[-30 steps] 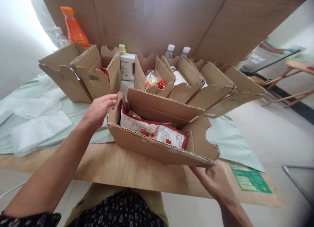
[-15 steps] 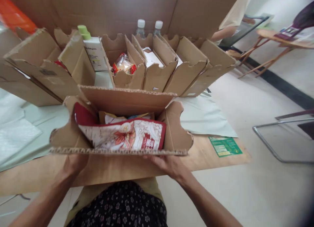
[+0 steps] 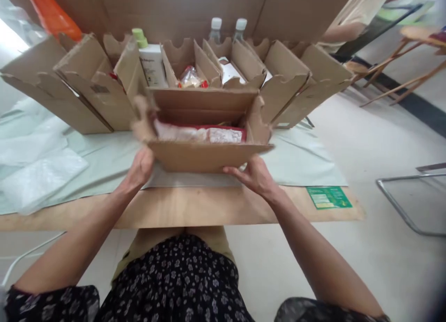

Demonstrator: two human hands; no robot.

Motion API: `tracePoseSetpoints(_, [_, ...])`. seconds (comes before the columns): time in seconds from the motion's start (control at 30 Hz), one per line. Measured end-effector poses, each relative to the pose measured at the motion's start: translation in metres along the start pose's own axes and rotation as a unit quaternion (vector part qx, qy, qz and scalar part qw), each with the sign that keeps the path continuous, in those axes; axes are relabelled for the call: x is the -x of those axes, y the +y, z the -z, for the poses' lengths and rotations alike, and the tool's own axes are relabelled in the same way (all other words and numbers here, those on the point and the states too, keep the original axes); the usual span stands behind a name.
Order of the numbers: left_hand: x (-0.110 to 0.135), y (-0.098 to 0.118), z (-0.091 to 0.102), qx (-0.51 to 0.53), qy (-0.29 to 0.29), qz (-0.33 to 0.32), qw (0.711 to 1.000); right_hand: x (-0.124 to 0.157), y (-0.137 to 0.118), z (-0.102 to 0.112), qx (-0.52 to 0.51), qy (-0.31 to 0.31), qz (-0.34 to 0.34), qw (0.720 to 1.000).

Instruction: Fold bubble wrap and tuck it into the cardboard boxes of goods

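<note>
Currently held box (image 3: 209,157): open-topped brown cardboard, nearest the wearer among the boxes, its left end blurred; whether its base touches the cloth beneath cannot be told

Patterned packet (image 3: 223,135): pale with a dark red edge, inside the held box just behind its front wall; the opening faces up, which likely keeps the packet from spilling

Left hand (image 3: 142,166): against the held box's lower left corner, fingers partly hidden, so how tight this grip is cannot be told; it probably steadies that end

Right hand (image 3: 256,175): grip closed on the held box's lower edge toward the right, thumb stretched along the front, seemingly to bear weight from below

Box row (image 3: 287,85): open cardboard boxes behind the held box and to both sides of it, stood close, perhaps so their contents show from above

White carton (image 3: 153,64): upright behind the held box, toward its left, with a green cap (image 3: 140,37) showing above

Table (image 3: 195,210): wooden edge in front of the held box, pale green cloth (image 3: 299,159) underneath and beside it

Plastic sheets (image 3: 42,178): see-through, left of the held box

Green card (image 3: 329,197): flat on the table, right of the held box and nearer the wearer
</note>
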State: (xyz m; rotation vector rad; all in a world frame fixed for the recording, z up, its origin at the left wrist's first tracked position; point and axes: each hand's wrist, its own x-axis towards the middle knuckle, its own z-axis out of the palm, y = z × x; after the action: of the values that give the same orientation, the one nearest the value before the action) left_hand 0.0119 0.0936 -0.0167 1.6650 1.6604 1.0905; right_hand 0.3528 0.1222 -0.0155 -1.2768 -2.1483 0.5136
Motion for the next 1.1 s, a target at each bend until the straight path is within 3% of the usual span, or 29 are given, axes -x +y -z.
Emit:
tracePoseSetpoints(0.07, [0.016,-0.006,0.010,-0.041,-0.019,0.009,0.999,0.020,0.015,-0.005,0.057,-0.023,-0.006,0.998])
tracePoseSetpoints(0.13, [0.040,-0.011,0.025,-0.141,-0.064,-0.022,0.988,0.045,0.025,-0.001,0.129,-0.046,0.046,0.989])
tracePoseSetpoints(0.23, [0.071,-0.019,0.041,-0.309,-0.120,-0.129,0.935,0.069,0.028,0.012,0.241,-0.076,0.146,0.957])
tracePoseSetpoints(0.4, [0.072,-0.032,0.038,-0.435,-0.105,-0.215,0.868,0.060,0.022,0.011,0.386,-0.067,0.217,0.894])
tracePoseSetpoints(0.5, [0.069,-0.033,0.033,-0.454,-0.096,-0.265,0.845,0.052,0.023,0.012,0.398,-0.086,0.234,0.883])
tracePoseSetpoints(0.6, [0.080,-0.030,0.033,-0.445,-0.087,-0.297,0.840,0.057,0.025,0.021,0.337,-0.135,0.241,0.900])
tracePoseSetpoints(0.7, [0.096,-0.026,0.035,-0.433,-0.119,-0.290,0.845,0.071,0.022,0.031,0.280,-0.186,0.230,0.913])
tracePoseSetpoints(0.93, [0.113,-0.019,0.035,-0.435,-0.141,-0.247,0.855,0.088,0.006,0.032,0.281,-0.191,0.194,0.920])
tracePoseSetpoints(1.1, [0.122,-0.025,0.032,-0.419,-0.190,-0.165,0.872,0.090,0.004,0.031,0.248,-0.220,0.151,0.931])
